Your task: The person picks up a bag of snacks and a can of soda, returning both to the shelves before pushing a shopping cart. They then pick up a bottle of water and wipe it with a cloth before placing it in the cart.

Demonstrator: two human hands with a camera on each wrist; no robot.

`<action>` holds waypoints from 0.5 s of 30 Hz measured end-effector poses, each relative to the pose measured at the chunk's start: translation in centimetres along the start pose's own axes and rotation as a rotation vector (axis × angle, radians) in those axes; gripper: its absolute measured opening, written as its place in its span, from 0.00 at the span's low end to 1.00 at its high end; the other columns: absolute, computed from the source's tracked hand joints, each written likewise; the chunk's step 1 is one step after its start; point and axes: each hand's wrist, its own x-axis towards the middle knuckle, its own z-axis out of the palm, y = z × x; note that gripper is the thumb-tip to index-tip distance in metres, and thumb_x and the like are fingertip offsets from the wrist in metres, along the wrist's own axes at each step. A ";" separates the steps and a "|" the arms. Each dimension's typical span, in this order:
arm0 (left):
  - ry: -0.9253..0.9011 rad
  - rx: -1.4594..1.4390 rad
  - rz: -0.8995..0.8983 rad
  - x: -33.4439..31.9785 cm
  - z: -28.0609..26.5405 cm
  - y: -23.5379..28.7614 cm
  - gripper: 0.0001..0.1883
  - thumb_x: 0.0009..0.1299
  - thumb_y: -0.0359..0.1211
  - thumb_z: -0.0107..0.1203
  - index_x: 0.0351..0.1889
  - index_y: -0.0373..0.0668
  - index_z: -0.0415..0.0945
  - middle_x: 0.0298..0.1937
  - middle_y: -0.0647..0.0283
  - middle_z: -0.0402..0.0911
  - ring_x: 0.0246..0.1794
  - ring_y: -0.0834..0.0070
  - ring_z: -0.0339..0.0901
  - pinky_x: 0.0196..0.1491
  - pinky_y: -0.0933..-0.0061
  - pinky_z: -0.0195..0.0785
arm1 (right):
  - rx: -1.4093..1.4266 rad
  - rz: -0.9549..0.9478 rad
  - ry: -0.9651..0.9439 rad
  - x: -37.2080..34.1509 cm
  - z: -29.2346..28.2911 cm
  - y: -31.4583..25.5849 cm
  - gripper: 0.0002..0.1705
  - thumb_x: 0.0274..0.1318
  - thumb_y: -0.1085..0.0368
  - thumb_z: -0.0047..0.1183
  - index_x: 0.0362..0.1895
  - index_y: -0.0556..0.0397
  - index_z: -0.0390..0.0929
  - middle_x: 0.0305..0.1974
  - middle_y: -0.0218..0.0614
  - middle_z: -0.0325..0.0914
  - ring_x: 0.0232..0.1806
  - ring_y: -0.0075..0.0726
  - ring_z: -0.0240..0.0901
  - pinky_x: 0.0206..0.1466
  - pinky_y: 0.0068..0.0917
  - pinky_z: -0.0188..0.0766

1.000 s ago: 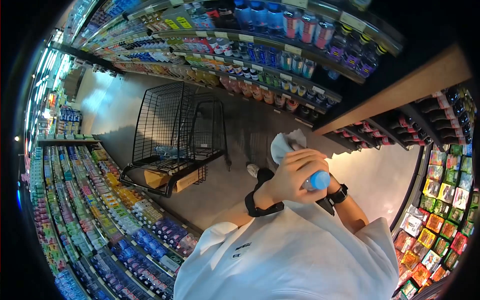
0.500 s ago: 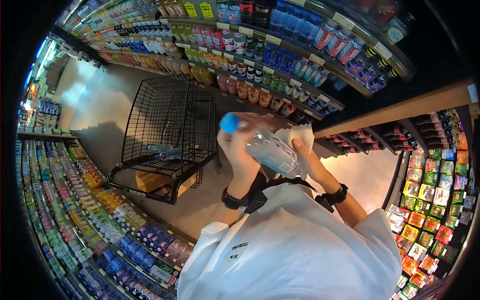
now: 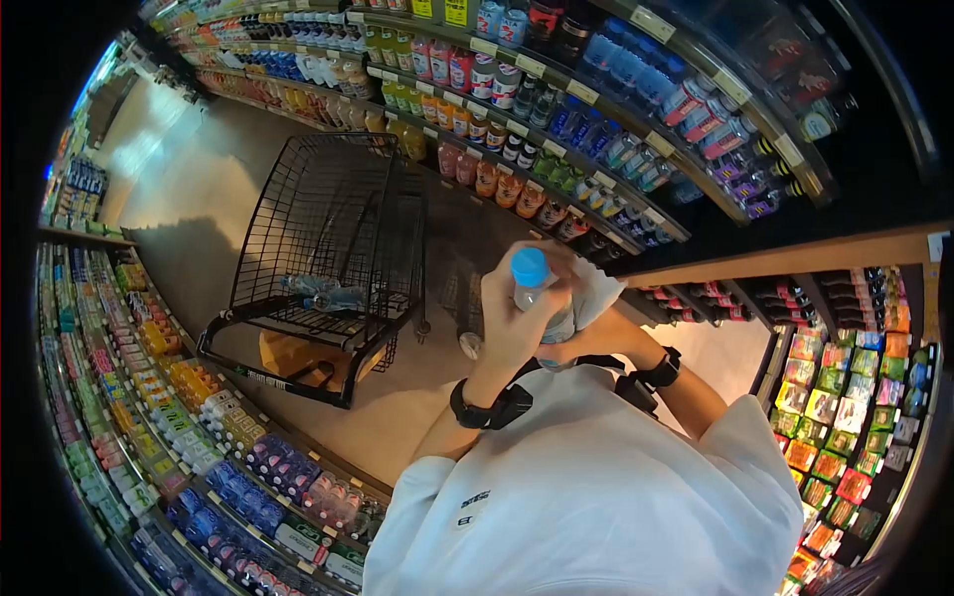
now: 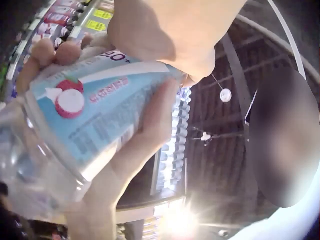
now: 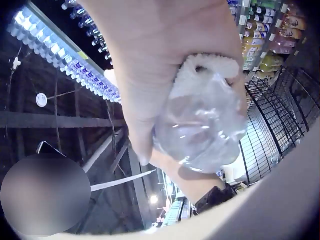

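A clear plastic drink bottle (image 3: 532, 296) with a blue cap (image 3: 530, 265) is held at chest height, its cap facing up toward the head. My left hand (image 3: 505, 316) grips it by the upper part, just below the cap. Lower down, my right hand (image 3: 599, 338) holds the bottle together with a white cloth (image 3: 596, 290). The left wrist view shows the light-blue label (image 4: 95, 110) with a lychee picture, the right thumb lying along it. In the right wrist view the clear bottle base (image 5: 200, 132) points at the camera, beside the cloth (image 5: 212, 70).
A black wire shopping cart (image 3: 298, 214) stands ahead to the left, with clear bottles (image 3: 328, 293) in its basket and a cardboard box (image 3: 288, 353) below. Shelves of drinks (image 3: 517, 124) run along the far side, more drinks (image 3: 179, 417) at left, and colourful packets (image 3: 825, 417) at right.
The bottle has turned in the hands: its cap swung out to the left, then came back upward. The left hand moved left and back toward the right hand. The view has shifted.
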 end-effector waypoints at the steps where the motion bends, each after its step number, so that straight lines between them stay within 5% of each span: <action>1: 0.065 0.164 -0.047 0.7 -0.8 -0.4 0.23 0.68 0.33 0.61 0.58 0.31 0.73 0.53 0.56 0.81 0.51 0.68 0.80 0.57 0.64 0.73 | 0.061 0.006 0.006 1.0 -0.3 0.9 0.49 0.48 0.57 0.76 0.71 0.53 0.63 0.59 0.39 0.74 0.63 0.38 0.70 0.68 0.37 0.66; 4: 0.105 0.314 0.085 1.9 -1.6 -2.6 0.34 0.70 0.35 0.62 0.70 0.32 0.61 0.66 0.52 0.72 0.62 0.64 0.75 0.66 0.60 0.68 | 0.230 0.061 0.017 2.6 -1.1 5.2 0.43 0.50 0.57 0.75 0.67 0.53 0.69 0.56 0.36 0.78 0.58 0.34 0.75 0.63 0.34 0.72; 5: 0.024 0.386 0.033 1.8 -2.4 -3.5 0.44 0.69 0.35 0.67 0.77 0.33 0.50 0.71 0.48 0.65 0.68 0.60 0.71 0.71 0.57 0.62 | 0.282 0.089 0.004 3.8 -1.9 8.0 0.40 0.51 0.57 0.74 0.66 0.53 0.70 0.55 0.35 0.79 0.56 0.32 0.76 0.62 0.33 0.73; 8: -0.046 0.287 -0.205 3.0 -0.2 -3.0 0.49 0.67 0.34 0.71 0.78 0.33 0.48 0.70 0.45 0.66 0.70 0.58 0.70 0.70 0.57 0.63 | 0.718 0.177 0.095 6.3 -3.8 7.0 0.29 0.60 0.59 0.68 0.62 0.53 0.74 0.52 0.32 0.82 0.52 0.26 0.79 0.56 0.28 0.78; 9: -0.106 0.251 -0.142 4.2 -0.1 -4.4 0.53 0.64 0.31 0.74 0.79 0.34 0.45 0.71 0.45 0.65 0.69 0.60 0.70 0.68 0.59 0.65 | 0.798 0.189 0.057 7.1 -5.0 6.3 0.27 0.61 0.59 0.67 0.61 0.53 0.75 0.52 0.32 0.82 0.52 0.26 0.79 0.56 0.28 0.78; 12: -0.060 0.039 -0.398 5.5 0.7 -5.4 0.52 0.65 0.30 0.73 0.80 0.36 0.45 0.71 0.48 0.66 0.69 0.63 0.69 0.67 0.62 0.67 | 0.883 0.168 0.009 8.5 -6.8 7.8 0.23 0.65 0.60 0.64 0.60 0.52 0.76 0.55 0.32 0.81 0.55 0.27 0.78 0.59 0.29 0.76; 15: -0.086 0.284 -0.315 6.8 0.4 -5.9 0.46 0.63 0.27 0.68 0.77 0.36 0.52 0.63 0.52 0.74 0.59 0.67 0.76 0.60 0.65 0.72 | 0.851 0.059 -0.052 10.3 -9.3 8.5 0.22 0.65 0.56 0.64 0.59 0.50 0.77 0.55 0.31 0.80 0.59 0.29 0.76 0.63 0.31 0.73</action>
